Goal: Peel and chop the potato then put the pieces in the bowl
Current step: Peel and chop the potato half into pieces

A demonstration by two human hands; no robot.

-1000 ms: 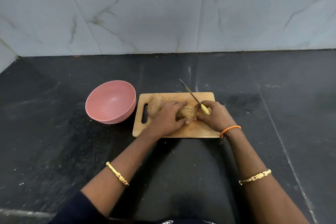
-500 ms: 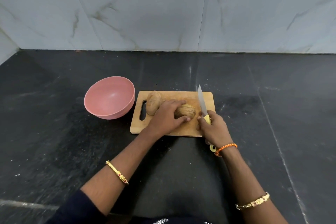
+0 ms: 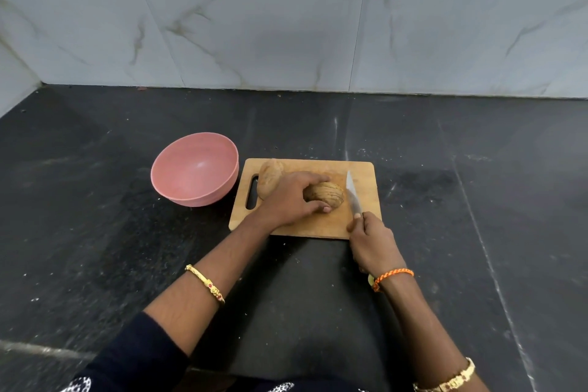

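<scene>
Resting on one dark stone countertop: one rectangular wooden chopping board with a slot handle at its 9 o'clock end, and one round pink plastic bowl just beside that end, holding nothing visible. Potatoes, brown and unpeeled, count two, both on the board: one at the board's 10 o'clock, partly hidden by the left hand; one scored potato near the board's centre. Left hand, count one, fingers curled over and gripping the scored potato. Right hand, count one, at the board's 5 o'clock edge, wrapped around the yellow handle of one steel-bladed knife; blade points toward 12 o'clock, just at 3 o'clock of the scored potato. Whether blade touches potato cannot be told. Bracelets: two gold, one orange thread.
</scene>
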